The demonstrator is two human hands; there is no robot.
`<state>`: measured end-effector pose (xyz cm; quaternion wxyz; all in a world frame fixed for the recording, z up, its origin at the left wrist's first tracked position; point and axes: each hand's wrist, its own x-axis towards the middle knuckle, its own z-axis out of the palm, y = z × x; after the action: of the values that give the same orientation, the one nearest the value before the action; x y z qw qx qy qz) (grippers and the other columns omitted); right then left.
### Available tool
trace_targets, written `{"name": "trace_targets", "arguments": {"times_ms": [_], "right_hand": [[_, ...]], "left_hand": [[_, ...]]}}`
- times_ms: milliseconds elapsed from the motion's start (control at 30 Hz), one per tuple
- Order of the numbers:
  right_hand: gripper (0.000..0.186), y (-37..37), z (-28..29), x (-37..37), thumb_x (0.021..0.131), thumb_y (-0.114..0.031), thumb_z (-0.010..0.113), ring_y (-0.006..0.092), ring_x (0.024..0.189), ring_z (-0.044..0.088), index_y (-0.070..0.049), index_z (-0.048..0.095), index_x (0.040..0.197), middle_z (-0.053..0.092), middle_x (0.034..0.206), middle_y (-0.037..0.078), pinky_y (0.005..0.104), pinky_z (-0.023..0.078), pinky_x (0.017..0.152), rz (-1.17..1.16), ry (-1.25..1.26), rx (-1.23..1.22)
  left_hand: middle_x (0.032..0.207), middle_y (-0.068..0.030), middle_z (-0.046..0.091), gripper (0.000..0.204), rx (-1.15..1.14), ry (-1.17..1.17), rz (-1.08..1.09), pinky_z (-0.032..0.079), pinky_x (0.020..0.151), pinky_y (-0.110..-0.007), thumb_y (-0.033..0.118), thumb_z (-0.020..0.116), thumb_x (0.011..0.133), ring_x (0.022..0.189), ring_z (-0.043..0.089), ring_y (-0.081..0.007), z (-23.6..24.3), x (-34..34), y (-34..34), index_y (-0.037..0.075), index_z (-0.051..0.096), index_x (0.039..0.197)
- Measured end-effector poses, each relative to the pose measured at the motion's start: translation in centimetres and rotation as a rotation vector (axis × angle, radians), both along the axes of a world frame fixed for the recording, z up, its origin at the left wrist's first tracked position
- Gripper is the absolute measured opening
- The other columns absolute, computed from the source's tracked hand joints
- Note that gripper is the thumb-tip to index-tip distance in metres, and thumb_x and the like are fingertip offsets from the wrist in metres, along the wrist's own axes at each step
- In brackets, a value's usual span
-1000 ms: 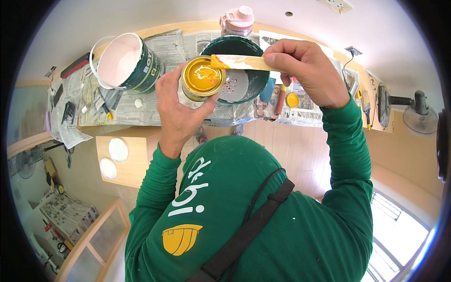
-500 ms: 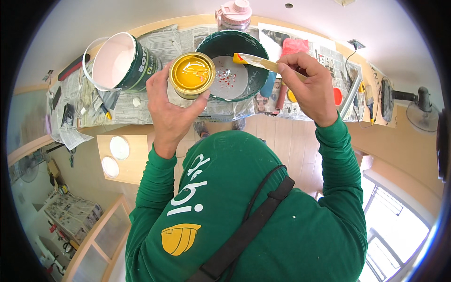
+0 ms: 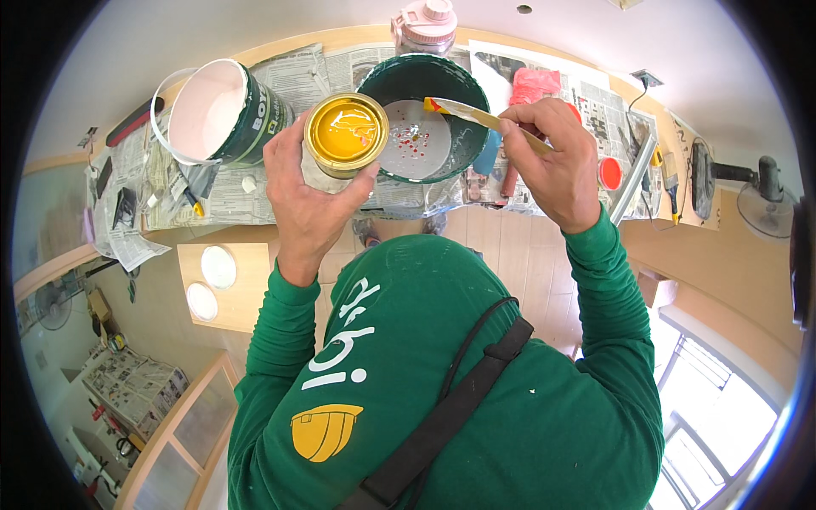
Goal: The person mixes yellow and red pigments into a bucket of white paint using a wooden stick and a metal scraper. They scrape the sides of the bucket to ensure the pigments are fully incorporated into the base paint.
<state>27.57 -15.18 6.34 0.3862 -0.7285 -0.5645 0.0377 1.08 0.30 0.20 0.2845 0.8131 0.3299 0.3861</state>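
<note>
My left hand (image 3: 304, 194) is wrapped round a small gold tin (image 3: 338, 172), tilted so that the glossy yellow paint (image 3: 336, 140) inside shows. Between the fingers of my right hand (image 3: 557, 166) is a flat wooden stir stick (image 3: 474, 116). Its tip, smeared yellow and red, hangs over a dark green bucket (image 3: 395, 81). Pale grey paint (image 3: 438, 155) covers the bucket's bottom, with red specks and a small yellow spot scattered on it. The tin is just left of the bucket's opening, partly overlapping its rim in view.
Newspaper (image 3: 234, 191) covers the bench. A second green bucket (image 3: 251, 127) lies tilted at left, its inside whitish. A pink-lidded bottle (image 3: 423, 30) stands behind. To the right are a crumpled pink cloth (image 3: 535, 85), a red-filled container (image 3: 609, 173), a brush (image 3: 671, 191) and a fan (image 3: 699, 180).
A small yellow spot now shows among the red specks in the bucket. The stir stick and my right hand have shifted slightly, uncovering a red patch behind the hand. The tin has barely moved.
</note>
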Motion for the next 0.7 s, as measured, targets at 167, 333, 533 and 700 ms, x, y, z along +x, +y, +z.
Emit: {"name": "trace_targets", "arguments": {"times_ms": [167, 333, 533, 700], "right_hand": [[0.014, -0.3, -0.5, 0.1, 0.097, -0.013, 0.076, 0.0191, 0.08, 0.067, -0.001, 0.076, 0.105, 0.068, 0.085, 0.008, 0.0349, 0.054, 0.07, -0.01, 0.141, 0.04], [0.019, -0.8, 1.4, 0.0, 0.103, -0.018, 0.072, 0.0079, 0.078, 0.063, 0.0, 0.075, 0.109, 0.065, 0.083, 0.001, 0.0304, 0.054, 0.068, -0.088, 0.577, -0.11], [0.016, -0.5, 2.9, -2.2, 0.095, -0.01, 0.077, 0.0196, 0.077, 0.066, -0.002, 0.076, 0.109, 0.067, 0.089, 0.006, 0.0324, 0.056, 0.069, 0.039, 0.271, 0.042], [0.035, -0.1, 1.3, -2.6, 0.076, -0.004, 0.08, 0.0267, 0.085, 0.069, -0.003, 0.078, 0.111, 0.069, 0.098, 0.008, 0.0358, 0.058, 0.069, 0.291, -0.51, 0.336]], "left_hand": [[0.129, -0.0199, 0.064, 0.082, -0.012, -0.003, 0.004, 0.048, 0.108, -0.046, 0.023, 0.096, 0.072, 0.123, 0.058, -0.0348, 0.1, -0.1, -0.1, -0.002, 0.06, 0.142], [0.129, -0.0176, 0.066, 0.081, -0.011, -0.029, -0.017, 0.048, 0.107, -0.046, 0.022, 0.096, 0.071, 0.122, 0.058, -0.0343, 0.2, 0.1, -0.3, -0.002, 0.061, 0.141], [0.128, -0.0164, 0.068, 0.08, -0.039, -0.016, -0.038, 0.048, 0.107, -0.047, 0.023, 0.096, 0.071, 0.122, 0.059, -0.0346, 0.8, 1.2, -1.2, -0.001, 0.062, 0.139], [0.127, -0.0183, 0.067, 0.079, -0.074, -0.008, -0.037, 0.047, 0.106, -0.048, 0.026, 0.096, 0.073, 0.122, 0.059, -0.0353, 1.8, 1.8, -1.7, -0.003, 0.062, 0.138]]}}
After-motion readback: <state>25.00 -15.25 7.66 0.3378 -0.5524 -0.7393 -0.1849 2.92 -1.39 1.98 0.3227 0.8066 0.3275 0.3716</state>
